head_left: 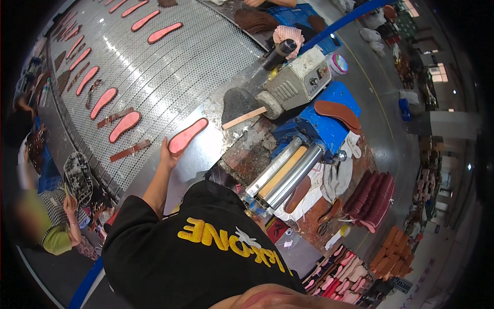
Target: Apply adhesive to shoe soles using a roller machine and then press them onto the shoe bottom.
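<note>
My left hand point(168, 153) reaches out to the metal plate at the conveyor's near end. Its fingers are closed on the heel end of a pink insole with a dark brown rim point(188, 136). On the mesh conveyor belt point(170, 67), more pink insoles point(125, 127) lie in rows, with brown straps point(129, 150) between some of them. In front of my body stands a roller machine with a shiny metal roller point(294, 176) and a tan one beside it. I cannot make out my right hand.
A grey motor box point(298, 80) stands beside the blue machine housing point(329, 110), which has a brown sole point(337, 114) on top. Scissors point(323, 226), a grey cloth point(337, 177) and maroon stacked pieces point(370, 198) lie to the right. At far left, another person point(56, 221) works.
</note>
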### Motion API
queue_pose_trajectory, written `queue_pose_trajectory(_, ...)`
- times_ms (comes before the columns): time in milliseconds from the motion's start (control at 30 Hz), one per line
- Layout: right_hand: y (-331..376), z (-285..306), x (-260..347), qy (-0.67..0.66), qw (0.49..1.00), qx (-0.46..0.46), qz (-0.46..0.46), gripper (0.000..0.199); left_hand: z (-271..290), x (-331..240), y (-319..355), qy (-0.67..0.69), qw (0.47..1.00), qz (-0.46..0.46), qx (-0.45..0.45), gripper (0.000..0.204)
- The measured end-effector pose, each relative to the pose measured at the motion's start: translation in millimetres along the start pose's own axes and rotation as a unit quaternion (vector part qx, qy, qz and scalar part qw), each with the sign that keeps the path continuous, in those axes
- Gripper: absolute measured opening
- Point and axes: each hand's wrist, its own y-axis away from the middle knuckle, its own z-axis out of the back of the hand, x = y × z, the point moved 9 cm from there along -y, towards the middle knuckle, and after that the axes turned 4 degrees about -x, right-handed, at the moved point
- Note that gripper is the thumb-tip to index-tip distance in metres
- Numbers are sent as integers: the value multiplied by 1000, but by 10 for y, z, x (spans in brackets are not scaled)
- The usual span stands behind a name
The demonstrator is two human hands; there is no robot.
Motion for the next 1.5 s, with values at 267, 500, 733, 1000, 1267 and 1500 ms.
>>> queue_pose_trajectory(267,131,-202,158,-13,1000,-3,-28,17,-728,-1246,-725,56,990,-109,76,52)
queue_pose_trajectory(500,225,-157,-6,0,998,-38,-58,18,-1033,-2244,-713,39,988,-149,26,66)
queue_pose_trajectory(733,405,269,1028,159,973,-162,39,24,-407,-926,-779,-371,920,-121,35,32)
queue_pose_trajectory(1000,346,1459,2184,333,778,-522,107,59,-333,682,-241,-663,697,-168,216,14)
queue_pose_trajectory(1267,134,1629,1515,249,809,-533,-20,55,-407,924,-305,-707,672,-65,210,10)
queue_pose_trajectory(1500,546,1782,1705,173,773,-576,202,62,-913,990,-53,-744,626,-5,235,13)
